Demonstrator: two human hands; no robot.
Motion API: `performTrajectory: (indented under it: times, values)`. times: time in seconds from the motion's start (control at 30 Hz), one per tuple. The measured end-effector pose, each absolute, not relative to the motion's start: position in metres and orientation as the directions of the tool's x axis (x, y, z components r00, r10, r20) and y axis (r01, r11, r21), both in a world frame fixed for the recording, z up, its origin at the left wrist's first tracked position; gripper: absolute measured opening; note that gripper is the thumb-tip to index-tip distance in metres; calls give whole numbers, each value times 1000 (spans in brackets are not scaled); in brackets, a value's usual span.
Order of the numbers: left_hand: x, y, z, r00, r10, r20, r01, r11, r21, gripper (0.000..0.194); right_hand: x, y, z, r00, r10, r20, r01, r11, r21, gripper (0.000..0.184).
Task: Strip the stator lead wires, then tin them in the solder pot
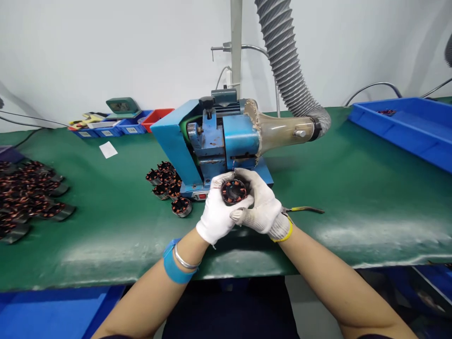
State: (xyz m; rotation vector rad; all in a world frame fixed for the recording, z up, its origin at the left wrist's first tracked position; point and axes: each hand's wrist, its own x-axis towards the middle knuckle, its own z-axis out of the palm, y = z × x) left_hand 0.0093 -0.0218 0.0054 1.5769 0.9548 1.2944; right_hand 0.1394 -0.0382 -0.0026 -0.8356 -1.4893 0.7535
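Note:
Both of my hands wear white gloves and hold one round motor stator [234, 191] with copper windings, its ring face turned up toward me. My left hand [218, 209] wraps its left and lower side, the thumb lying across the front. On the right side my right hand [260, 202] closes round it, fingers over the far edge. The stator is right in front of the blue machine [208, 141], near its slot; a thin wire seems to rise from the stator's far edge. Whether it touches the machine I cannot tell.
Several stators [167, 181] stand left of the machine, one [181, 206] nearer me. A larger pile [31, 200] lies far left. Pliers [305, 209] lie behind my right wrist. A grey hose [287, 56] joins the machine's clear duct [282, 134]. A blue tray [406, 125] sits right.

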Motion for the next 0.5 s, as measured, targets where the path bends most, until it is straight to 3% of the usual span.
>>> performTrajectory:
  times: [0.13, 0.2, 0.37, 0.5]
  values:
    - [0, -24, 22, 362, 931, 57, -130, -10, 991, 68, 146, -36, 2, -98, 800, 592, 209, 599, -773, 86]
    - [-6, -24, 29, 448, 894, 9, -212, 96, 973, 76, 147, -35, 4, -101, 769, 631, 287, 630, -722, 77]
    - [-9, -22, 32, 467, 884, 29, -249, 100, 963, 88, 148, -35, 7, -133, 704, 697, 362, 689, -628, 49]
    - [-7, -19, 30, 472, 881, 31, -248, 99, 964, 86, 148, -37, 10, -175, 686, 706, 492, 682, -542, 48]
